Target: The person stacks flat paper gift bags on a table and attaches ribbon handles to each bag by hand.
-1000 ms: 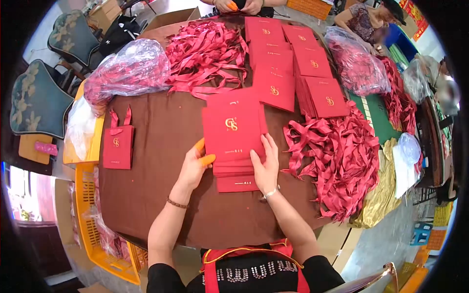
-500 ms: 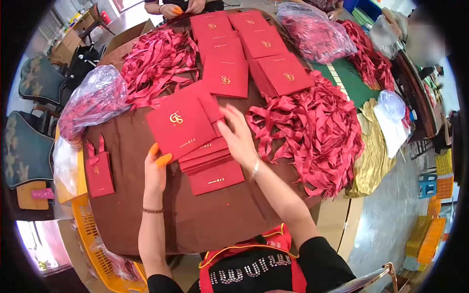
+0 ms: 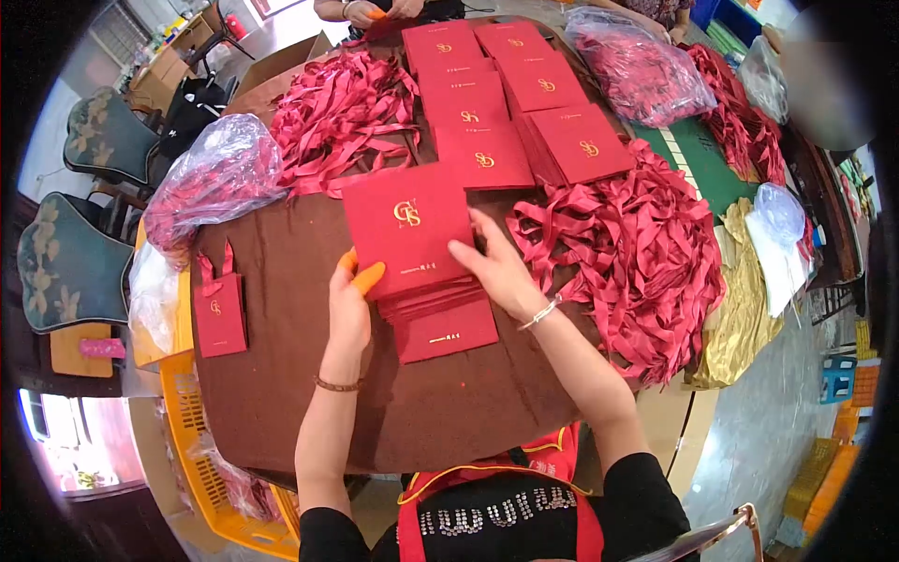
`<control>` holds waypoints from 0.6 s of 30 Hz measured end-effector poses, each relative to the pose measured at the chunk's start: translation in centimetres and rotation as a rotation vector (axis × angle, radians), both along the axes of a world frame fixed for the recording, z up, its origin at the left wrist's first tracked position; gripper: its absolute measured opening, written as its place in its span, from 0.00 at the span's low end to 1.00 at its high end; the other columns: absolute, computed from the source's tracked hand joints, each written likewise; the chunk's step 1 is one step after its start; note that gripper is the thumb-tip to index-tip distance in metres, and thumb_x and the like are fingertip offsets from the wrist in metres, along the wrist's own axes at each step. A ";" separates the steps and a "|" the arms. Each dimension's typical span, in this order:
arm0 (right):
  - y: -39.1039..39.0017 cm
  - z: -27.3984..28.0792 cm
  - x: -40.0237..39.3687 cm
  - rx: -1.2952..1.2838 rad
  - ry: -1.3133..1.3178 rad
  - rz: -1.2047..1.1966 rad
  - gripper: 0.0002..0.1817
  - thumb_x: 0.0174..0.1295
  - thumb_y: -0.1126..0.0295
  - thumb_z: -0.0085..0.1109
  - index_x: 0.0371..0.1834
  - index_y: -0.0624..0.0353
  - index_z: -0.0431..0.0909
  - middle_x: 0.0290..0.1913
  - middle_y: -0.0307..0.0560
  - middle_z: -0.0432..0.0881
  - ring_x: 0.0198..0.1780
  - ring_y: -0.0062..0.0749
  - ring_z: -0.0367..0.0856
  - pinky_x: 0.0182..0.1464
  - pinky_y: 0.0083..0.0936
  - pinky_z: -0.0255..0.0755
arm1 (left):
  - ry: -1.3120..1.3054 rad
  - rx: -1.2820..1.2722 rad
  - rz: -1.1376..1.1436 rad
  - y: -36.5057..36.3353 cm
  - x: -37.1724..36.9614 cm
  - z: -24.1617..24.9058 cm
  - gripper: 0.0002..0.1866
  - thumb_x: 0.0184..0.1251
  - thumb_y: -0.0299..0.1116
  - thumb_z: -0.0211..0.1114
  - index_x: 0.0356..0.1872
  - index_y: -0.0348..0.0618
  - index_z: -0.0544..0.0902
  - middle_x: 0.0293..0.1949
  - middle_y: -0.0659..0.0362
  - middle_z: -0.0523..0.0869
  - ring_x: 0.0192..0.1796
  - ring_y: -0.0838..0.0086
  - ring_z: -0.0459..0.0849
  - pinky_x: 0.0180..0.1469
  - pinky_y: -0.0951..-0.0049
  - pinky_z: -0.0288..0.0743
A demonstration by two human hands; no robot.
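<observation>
Red bag [image 3: 409, 229] is held between your left hand [image 3: 352, 298] and right hand [image 3: 494, 265], fingers partly curled. Below, more bags [image 3: 448, 330] lie near the table's [image 3: 421, 412] front edge.

two floral chairs [image 3: 70, 267], a blue stool [image 3: 838, 381]

We see smooth, matt red paper bags [image 3: 409, 228] with shiny gold print, glossy satin-like ribbons [image 3: 646, 272], a dull brown cloth [image 3: 421, 403] and crinkled clear plastic [image 3: 220, 169].

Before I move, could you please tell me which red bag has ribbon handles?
The lone bag at the left of the table: ribbon rises from its top, while other bags show none.
</observation>
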State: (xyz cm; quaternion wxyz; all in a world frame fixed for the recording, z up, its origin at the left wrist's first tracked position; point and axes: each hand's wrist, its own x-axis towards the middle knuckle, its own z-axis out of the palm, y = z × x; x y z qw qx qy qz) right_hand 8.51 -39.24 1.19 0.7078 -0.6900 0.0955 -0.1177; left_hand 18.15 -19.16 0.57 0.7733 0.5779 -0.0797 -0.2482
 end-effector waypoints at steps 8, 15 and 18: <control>1.2 -0.4 -6.2 -0.422 0.058 -0.206 0.40 0.59 0.66 0.62 0.72 0.60 0.50 0.69 0.49 0.55 0.68 0.39 0.60 0.69 0.34 0.53 | -0.388 0.143 0.298 1.7 -4.9 2.5 0.13 0.60 0.21 0.63 0.46 0.35 0.77 0.58 0.59 0.70 0.57 0.73 0.72 0.56 0.74 0.69; 0.4 0.4 -14.0 0.170 -0.051 -0.170 0.30 0.59 0.76 0.60 0.66 0.56 0.63 0.44 0.42 0.79 0.50 0.27 0.77 0.60 0.27 0.66 | -0.346 0.620 -0.459 3.4 -12.3 3.1 0.18 0.53 0.28 0.71 0.46 0.36 0.79 0.33 0.60 0.80 0.34 0.82 0.76 0.38 0.79 0.70; -0.3 -1.2 -15.5 -0.137 0.158 -0.229 0.20 0.60 0.75 0.59 0.57 0.60 0.72 0.39 0.40 0.80 0.45 0.23 0.78 0.55 0.24 0.70 | -0.812 0.742 -0.020 2.9 -12.6 3.6 0.21 0.55 0.32 0.71 0.50 0.37 0.78 0.36 0.60 0.79 0.32 0.72 0.78 0.36 0.74 0.73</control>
